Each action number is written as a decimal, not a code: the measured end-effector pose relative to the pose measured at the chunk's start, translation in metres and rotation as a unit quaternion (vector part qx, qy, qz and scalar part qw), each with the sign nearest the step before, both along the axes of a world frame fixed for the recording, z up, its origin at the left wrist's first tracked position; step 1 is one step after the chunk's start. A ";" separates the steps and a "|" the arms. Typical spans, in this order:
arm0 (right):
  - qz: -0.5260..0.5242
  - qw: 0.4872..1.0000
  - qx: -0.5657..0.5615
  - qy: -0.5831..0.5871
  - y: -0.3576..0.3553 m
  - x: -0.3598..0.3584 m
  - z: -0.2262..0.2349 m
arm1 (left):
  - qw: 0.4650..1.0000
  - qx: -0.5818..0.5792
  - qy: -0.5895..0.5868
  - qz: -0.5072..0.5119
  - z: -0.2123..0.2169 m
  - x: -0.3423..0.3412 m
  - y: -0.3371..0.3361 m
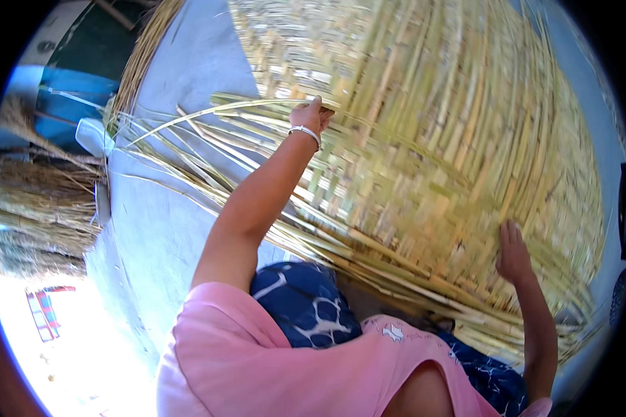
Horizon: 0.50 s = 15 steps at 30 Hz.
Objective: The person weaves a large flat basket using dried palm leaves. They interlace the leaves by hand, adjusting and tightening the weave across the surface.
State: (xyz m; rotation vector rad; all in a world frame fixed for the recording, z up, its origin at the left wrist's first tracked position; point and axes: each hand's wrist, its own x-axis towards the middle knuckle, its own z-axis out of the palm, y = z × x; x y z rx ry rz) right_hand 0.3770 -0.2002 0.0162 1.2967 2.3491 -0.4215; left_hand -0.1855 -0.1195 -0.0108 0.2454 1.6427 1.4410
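A large woven bamboo basket fills the upper right of the head view, lying on its side against me. My left hand, with a silver bangle on the wrist, is closed on a long thin bamboo strip at the basket's unfinished edge. The strip arcs away to the left. My right hand lies flat with fingers extended on the woven wall low on the right. Loose strip ends fan out to the left from the weave.
A grey concrete floor lies under the loose strips. Dry straw bundles are piled at the left. A blue container and a white object stand at the upper left. Another woven rim curves above them.
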 end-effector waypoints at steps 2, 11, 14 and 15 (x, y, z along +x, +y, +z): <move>0.007 0.999 -0.020 -0.037 0.001 0.002 0.002 | 0.998 0.043 0.016 0.031 0.007 -0.025 0.018; -0.026 0.985 -0.074 -0.152 0.004 -0.031 0.007 | 0.971 0.056 -0.083 0.216 0.000 -0.197 0.026; -0.032 0.974 -0.105 -0.196 0.013 -0.045 0.018 | 0.964 0.082 -0.083 0.237 0.022 -0.221 0.029; -0.025 0.973 -0.099 -0.206 0.010 -0.041 0.015 | 0.961 0.085 -0.078 0.252 0.033 -0.227 0.027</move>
